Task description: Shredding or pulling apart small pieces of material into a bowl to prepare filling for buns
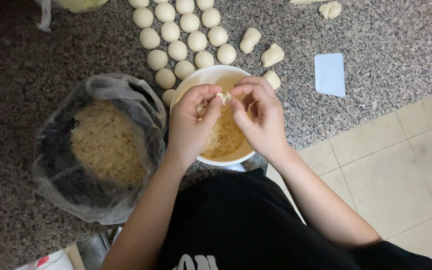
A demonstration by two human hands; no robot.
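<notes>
hands: left hand (188,125) and right hand (262,117) meet over the bowl at frame centre, fingertips of both pinched shut on one small crumbly clump of filling (221,97)
bowl: 1, white, round, smooth (203,77); holds loose pale-yellow shredded crumbs (223,135)
bag: 1, clear crinkled plastic (121,90), centre left, rim rolled open, same grainy yellow filling inside
dough balls: smooth, round, off-white (177,50); about 18 visible in diagonal rows, top centre, some cut by the frame edge
dough lumps: 4 irregular uncut-looking pieces (272,55), upper right of the bowl
scraper: 1, flat pale-blue plastic rectangle (330,74), right
counter: speckled grey-brown granite (16,75)
floor: beige tiles (406,165), lower right
</notes>
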